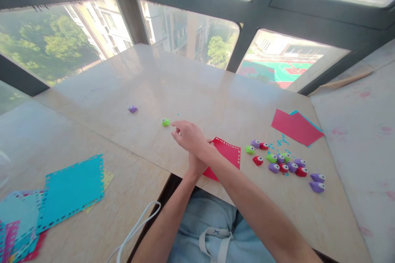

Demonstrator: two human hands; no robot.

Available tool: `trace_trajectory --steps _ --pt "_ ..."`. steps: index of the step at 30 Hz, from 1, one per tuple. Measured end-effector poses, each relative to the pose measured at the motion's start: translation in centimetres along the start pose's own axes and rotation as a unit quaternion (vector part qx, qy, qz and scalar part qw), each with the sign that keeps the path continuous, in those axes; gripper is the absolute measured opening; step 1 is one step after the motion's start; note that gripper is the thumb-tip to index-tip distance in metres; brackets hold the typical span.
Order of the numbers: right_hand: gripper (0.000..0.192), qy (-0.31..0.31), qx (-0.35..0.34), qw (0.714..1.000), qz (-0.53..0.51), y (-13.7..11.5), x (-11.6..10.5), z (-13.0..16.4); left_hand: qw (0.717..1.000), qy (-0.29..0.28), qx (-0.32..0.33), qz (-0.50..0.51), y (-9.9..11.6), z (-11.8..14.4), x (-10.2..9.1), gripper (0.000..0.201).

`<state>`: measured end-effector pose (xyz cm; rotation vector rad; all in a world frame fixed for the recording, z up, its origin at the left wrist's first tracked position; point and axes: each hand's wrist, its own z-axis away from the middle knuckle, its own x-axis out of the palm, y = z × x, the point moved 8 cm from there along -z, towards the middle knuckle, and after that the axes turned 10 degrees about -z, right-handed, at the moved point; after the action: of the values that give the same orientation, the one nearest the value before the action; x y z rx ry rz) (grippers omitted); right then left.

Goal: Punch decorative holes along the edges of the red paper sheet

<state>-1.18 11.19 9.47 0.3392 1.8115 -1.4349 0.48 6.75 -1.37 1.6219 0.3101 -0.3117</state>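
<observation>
Hands crossed at the desk (191, 90) edge: the right hand (189, 135) reaches out empty, fingers loosely spread, toward the green punch (166, 122) just beside it at ten o'clock, while the left hand (197, 165), mostly hidden beneath, seems pressed on the red paper (228, 154)

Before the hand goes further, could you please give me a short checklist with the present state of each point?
1. Right hand free of any load: ok, fingers loosely open, nothing held.
2. Green punch within reach: ok, just left of the fingertips, not touched.
3. Way to the green punch free: ok, only bare table between.
4. Left hand on the red punched sheet: cannot tell, the right forearm crosses over and hides it.
5. Purple punch out of the way: ok, it lies farther left, apart.
6. Cluster of punches undisturbed: ok, right of the red sheet, clear of both arms.
</observation>
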Motion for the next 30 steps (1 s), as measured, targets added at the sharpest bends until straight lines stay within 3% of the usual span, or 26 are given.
trace_trajectory --steps 7,13,18,24,30 --pt "0.035 -0.066 0.048 0.994 0.070 0.7 3.7 -4.9 1.000 -0.015 0.000 -0.007 0.2 0.3 0.5 0.028" --pt "0.028 -0.079 0.075 0.990 0.086 1.5 6.1 -6.5 0.997 -0.037 -0.027 0.054 0.8 0.3 1.3 0.029" --pt "0.022 -0.059 0.046 0.991 0.107 1.2 6.2 -6.5 0.992 -0.054 -0.036 0.106 1.2 0.2 1.5 0.030" --pt "0.021 -0.053 0.041 0.993 0.096 1.3 5.5 -5.6 0.994 -0.060 -0.035 0.086 1.4 0.1 1.2 0.031" --pt "0.018 0.006 -0.020 0.995 -0.100 -0.4 2.5 -2.8 0.998 -0.054 -0.016 0.024 1.0 0.0 0.9 0.031"
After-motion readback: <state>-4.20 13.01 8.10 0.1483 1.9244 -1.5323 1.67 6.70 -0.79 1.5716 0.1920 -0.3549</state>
